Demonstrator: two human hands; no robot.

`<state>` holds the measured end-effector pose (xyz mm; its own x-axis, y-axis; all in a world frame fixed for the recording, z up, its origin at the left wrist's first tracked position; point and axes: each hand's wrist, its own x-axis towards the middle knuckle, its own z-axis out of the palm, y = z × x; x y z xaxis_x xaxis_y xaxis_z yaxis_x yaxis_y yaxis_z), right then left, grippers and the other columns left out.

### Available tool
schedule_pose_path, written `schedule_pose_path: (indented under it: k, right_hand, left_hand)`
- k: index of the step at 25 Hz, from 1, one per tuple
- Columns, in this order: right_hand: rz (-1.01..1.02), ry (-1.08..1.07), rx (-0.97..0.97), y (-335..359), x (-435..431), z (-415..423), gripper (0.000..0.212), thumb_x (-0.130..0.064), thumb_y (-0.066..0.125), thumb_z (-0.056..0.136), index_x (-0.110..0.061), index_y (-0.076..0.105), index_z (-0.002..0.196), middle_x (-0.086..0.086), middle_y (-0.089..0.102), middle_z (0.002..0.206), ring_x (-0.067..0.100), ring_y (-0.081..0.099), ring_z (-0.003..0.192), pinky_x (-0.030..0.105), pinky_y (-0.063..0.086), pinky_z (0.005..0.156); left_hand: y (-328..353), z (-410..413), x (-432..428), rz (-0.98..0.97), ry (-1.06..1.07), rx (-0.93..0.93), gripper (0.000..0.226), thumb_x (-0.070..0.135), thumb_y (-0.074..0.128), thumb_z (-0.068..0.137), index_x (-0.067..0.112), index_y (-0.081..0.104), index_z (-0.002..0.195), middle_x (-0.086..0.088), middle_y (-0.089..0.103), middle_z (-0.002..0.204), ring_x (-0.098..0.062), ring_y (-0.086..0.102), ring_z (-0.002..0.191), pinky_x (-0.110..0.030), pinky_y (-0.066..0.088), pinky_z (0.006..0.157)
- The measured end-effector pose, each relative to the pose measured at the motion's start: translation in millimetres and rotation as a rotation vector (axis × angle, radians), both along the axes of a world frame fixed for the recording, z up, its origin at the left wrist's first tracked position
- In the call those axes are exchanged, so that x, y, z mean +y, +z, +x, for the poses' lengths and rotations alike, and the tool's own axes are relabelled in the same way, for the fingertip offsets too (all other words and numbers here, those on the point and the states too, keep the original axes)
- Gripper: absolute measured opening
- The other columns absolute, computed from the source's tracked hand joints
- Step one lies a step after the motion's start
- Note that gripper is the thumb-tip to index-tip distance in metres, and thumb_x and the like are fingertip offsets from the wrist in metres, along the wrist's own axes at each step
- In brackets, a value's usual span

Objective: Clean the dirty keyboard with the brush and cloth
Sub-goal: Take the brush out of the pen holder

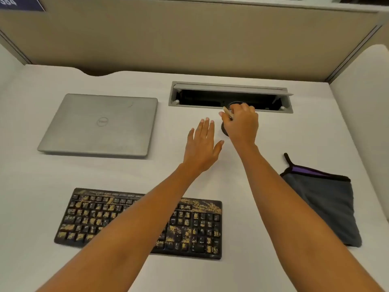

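Keyboard (195,224), black and strewn with yellowish grit over most keys and along its upper right edge, lay flat on the white desk (31,186) at the near centre, slightly skewed. The left forearm crossed above its middle, hiding a band of keys.

The left hand (202,146) was extended palm down beyond the keyboard, fingers straight and lightly spread, holding nothing; whether it touched the desk could not be told.

The right hand (241,123) was further back, fingers curled around the brush (228,112), of which only a pale handle end showed past the knuckles. The hand sat over a dark round holder (224,129), mostly hidden beneath it.

A grey cloth (324,203) with purple and black trim lay folded to the right of the keyboard, well apart from it. A closed silver Dell laptop (99,125) rested at the far left. Just behind the right hand was a recessed cable tray (229,95) with its lid raised, and a beige partition (189,39) backed the desk.
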<state>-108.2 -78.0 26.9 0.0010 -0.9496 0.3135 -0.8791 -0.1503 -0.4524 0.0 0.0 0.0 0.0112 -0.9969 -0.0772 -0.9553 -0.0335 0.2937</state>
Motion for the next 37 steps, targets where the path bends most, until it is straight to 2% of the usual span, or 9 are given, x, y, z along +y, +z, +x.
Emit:
schedule_pose_path:
  k: [4,8,18,23,26,29,31,33,37]
  right_hand:
    - [0.072,0.018,0.053,2,-14,3,0.046,-0.046,0.056,0.094,-0.01,0.064,0.122,0.012,0.063,0.125,0.029,0.055,0.117,0.04,0.047,0.1]
    - [0.086,0.036,0.061,-3,-18,2,0.042,-0.04,0.052,0.098,-0.009,0.063,0.124,0.011,0.063,0.126,0.027,0.055,0.118,0.037,0.046,0.102]
    - [0.079,0.006,0.045,2,-17,-10,0.038,-0.03,0.049,0.1,-0.007,0.059,0.128,0.013,0.059,0.128,0.026,0.057,0.115,0.032,0.048,0.097]
    - [-0.031,0.006,-0.044,7,-8,-23,0.036,-0.032,0.049,0.101,-0.006,0.064,0.122,0.013,0.064,0.119,0.026,0.062,0.105,0.035,0.055,0.089]
    - [-0.132,0.011,-0.138,19,3,-29,0.033,-0.03,0.05,0.101,-0.006,0.068,0.114,0.012,0.067,0.108,0.024,0.064,0.095,0.025,0.052,0.08]
    - [-0.248,0.015,-0.236,40,22,-28,0.028,-0.026,0.052,0.1,-0.006,0.069,0.11,0.01,0.069,0.104,0.019,0.064,0.093,0.005,0.041,0.077]
    - [-0.305,0.033,-0.301,53,40,-23,0.026,-0.024,0.053,0.099,-0.006,0.068,0.109,0.009,0.069,0.103,0.017,0.064,0.093,-0.003,0.038,0.074]
    - [-0.324,0.059,-0.347,61,62,-15,0.025,-0.023,0.054,0.098,-0.006,0.068,0.11,0.008,0.07,0.103,0.018,0.065,0.093,0.0,0.042,0.077]
    - [-0.236,0.134,-0.436,60,116,10,0.023,-0.023,0.053,0.099,-0.008,0.061,0.114,0.006,0.069,0.105,0.017,0.066,0.093,0.022,0.057,0.077]
  left_hand:
    - [-2,-2,-9,0.03,-0.001,-0.019,0.074,0.058,0.021,0.1,0.017,-0.001,0.157,-0.004,-0.006,0.165,-0.023,-0.008,0.151,-0.044,-0.004,0.121]
    - [-5,-3,-12,0.045,-0.008,-0.016,0.074,0.058,0.021,0.1,0.017,-0.001,0.157,-0.004,-0.007,0.165,-0.023,-0.008,0.151,-0.044,-0.004,0.121]
    - [-11,12,3,0.052,-0.01,0.012,0.073,0.055,0.025,0.101,0.015,0.002,0.157,-0.005,-0.004,0.165,-0.022,-0.005,0.152,-0.043,0.001,0.122]
    - [-14,27,21,0.033,-0.016,0.021,0.072,0.053,0.027,0.102,0.012,0.003,0.157,-0.006,-0.001,0.165,-0.022,-0.003,0.152,-0.044,0.005,0.123]
    - [-12,36,34,0.008,-0.01,0.033,0.071,0.051,0.028,0.103,0.011,0.005,0.157,-0.007,0.0,0.165,-0.022,-0.002,0.152,-0.044,0.006,0.123]
    - [-10,45,49,-0.012,0.004,0.03,0.071,0.05,0.028,0.103,0.01,0.006,0.157,-0.008,0.001,0.165,-0.022,-0.001,0.152,-0.043,0.007,0.122]
    - [-8,51,60,-0.026,0.014,0.043,0.071,0.05,0.028,0.103,0.01,0.006,0.157,-0.008,0.002,0.165,-0.022,0.0,0.152,-0.043,0.007,0.122]
    - [-8,57,72,-0.048,0.018,0.058,0.07,0.05,0.029,0.103,0.009,0.007,0.157,-0.008,0.003,0.165,-0.022,0.001,0.152,-0.044,0.008,0.122]
    - [-12,80,101,-0.067,0.049,0.07,0.069,0.048,0.03,0.104,0.007,0.011,0.156,-0.01,0.007,0.165,-0.022,0.004,0.152,-0.044,0.011,0.122]
